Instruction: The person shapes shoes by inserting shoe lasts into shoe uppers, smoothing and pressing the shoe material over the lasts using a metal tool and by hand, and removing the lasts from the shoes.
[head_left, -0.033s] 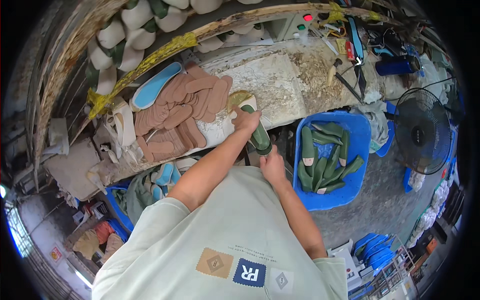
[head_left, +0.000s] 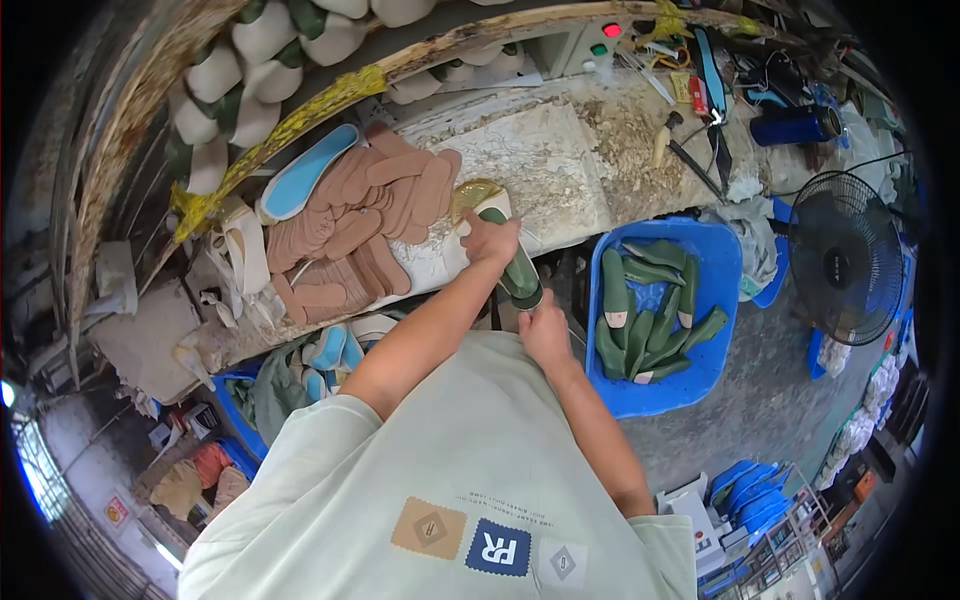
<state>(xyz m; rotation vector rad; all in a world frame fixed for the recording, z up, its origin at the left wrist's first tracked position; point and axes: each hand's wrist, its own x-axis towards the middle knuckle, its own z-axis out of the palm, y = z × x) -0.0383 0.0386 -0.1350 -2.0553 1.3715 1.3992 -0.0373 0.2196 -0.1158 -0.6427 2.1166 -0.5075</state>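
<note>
At the bench's front edge a green shoe last (head_left: 519,276) points away from me. A white shoe upper (head_left: 496,204) lies around its far part, with a shiny gold-coloured piece (head_left: 474,197) beside it. My left hand (head_left: 490,240) is closed over the last and upper from the left side. Nearer to me, my right hand (head_left: 545,333) is wrapped round the near end of the last, at a dark band; its fingers are partly hidden. Left of my hands lie overlapping brown insoles (head_left: 350,235) in a heap, topped at the back by a light-blue insole (head_left: 312,172).
A blue bin (head_left: 660,400) of several green lasts stands to the right, before a black fan (head_left: 840,262). The worn bench (head_left: 540,150) carries a hammer (head_left: 662,142), scissors (head_left: 716,120) and a blue bottle (head_left: 795,128). Pale shoes (head_left: 270,80) fill a rack above.
</note>
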